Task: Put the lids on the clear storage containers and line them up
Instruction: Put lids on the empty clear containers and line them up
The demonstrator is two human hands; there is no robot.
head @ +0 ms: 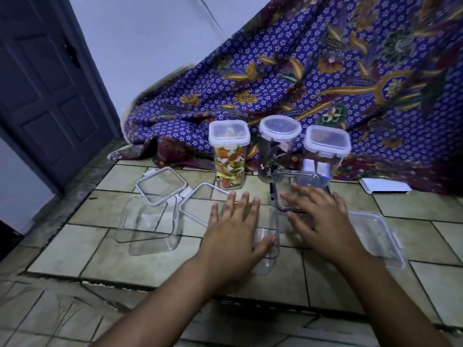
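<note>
Three lidded clear containers stand in a row at the back: a square one (230,156) with coloured scraps, a round one (279,141), and a square one (325,149). My left hand (236,226) lies flat, fingers spread, over a clear container (266,249) on the mat. My right hand (318,216) lies flat with its fingers on a dark-rimmed lid (293,189). An open empty container (147,224) sits at the left. Two loose lids (160,184) (198,204) lie beside it. Another lidded flat container (375,236) sits at the right.
A tile-patterned mat (75,246) covers the floor. Purple flowered cloth (325,71) drapes behind the containers. A white box (384,187) lies at the right by the cloth. A dark door (45,96) stands at the left.
</note>
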